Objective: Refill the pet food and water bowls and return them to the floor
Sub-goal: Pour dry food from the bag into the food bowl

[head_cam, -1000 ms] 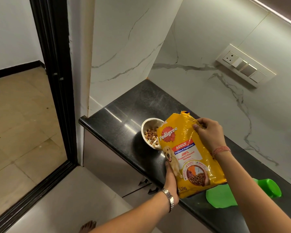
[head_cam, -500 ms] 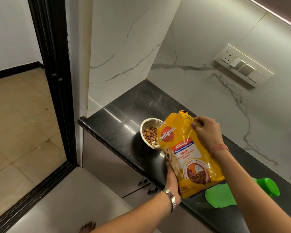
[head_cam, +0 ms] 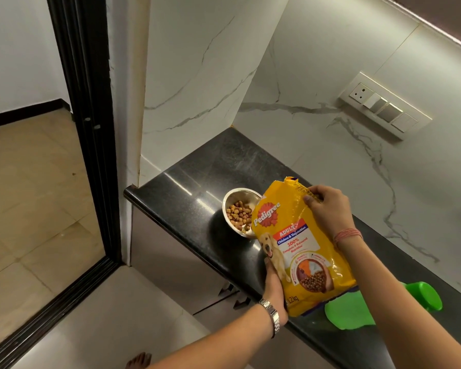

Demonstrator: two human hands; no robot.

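Food bag [head_cam: 293, 243], gripped by both hands [head_cam: 273, 286] [head_cam: 326, 209], hides the kibble bowl's [head_cam: 230, 201] right rim

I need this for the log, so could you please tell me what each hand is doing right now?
Left hand: grips the lower edge of the yellow food bag.
Right hand: pinches the bag's top corner.

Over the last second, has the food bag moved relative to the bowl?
No. The bag covers the right rim of the bowl as before, and both hands grip it at the same spots.
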